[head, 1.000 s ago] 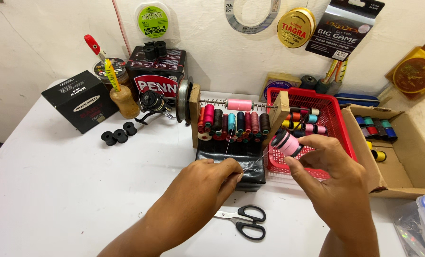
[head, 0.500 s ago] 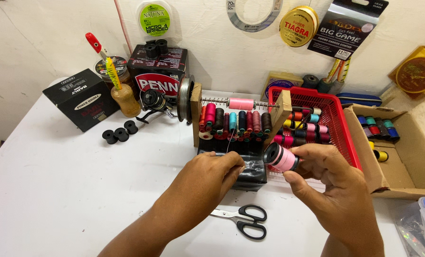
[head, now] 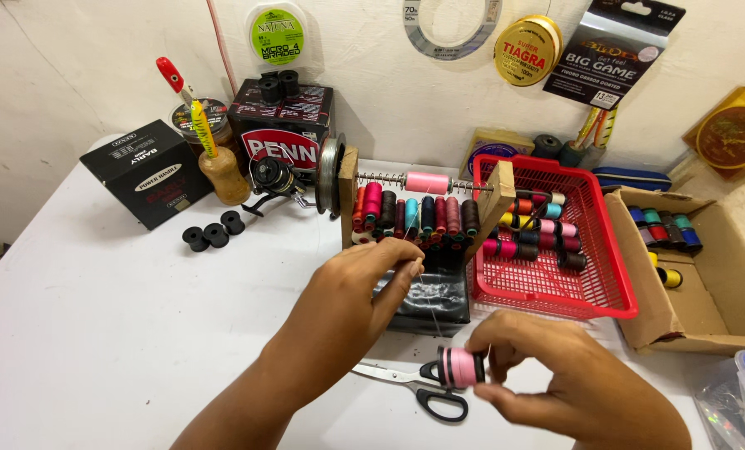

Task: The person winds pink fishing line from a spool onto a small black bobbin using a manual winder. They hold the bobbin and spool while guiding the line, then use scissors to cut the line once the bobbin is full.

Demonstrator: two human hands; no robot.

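White table (head: pixel 97 333), cluttered wall, red basket (head: pixel 606 275)

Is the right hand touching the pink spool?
Touching. The head view shows the right hand with its fingers wrapped around the pink spool, above the scissors.

The pink thread spool (head: pixel 458 367) in the right hand (head: pixel 572 387) had matt wound thread between glossy black plastic ends. The scissors (head: pixel 422 390) showed bright metal blades and shiny black plastic handles. The surface (head: pixel 97 333) looked smooth, matt white. The red basket (head: pixel 556 283) was glossy moulded plastic mesh, the rack's side boards (head: pixel 496 200) bare unfinished wood, its spring rod (head: pixel 381 178) metal. The box (head: pixel 697 275) was dull brown cardboard.
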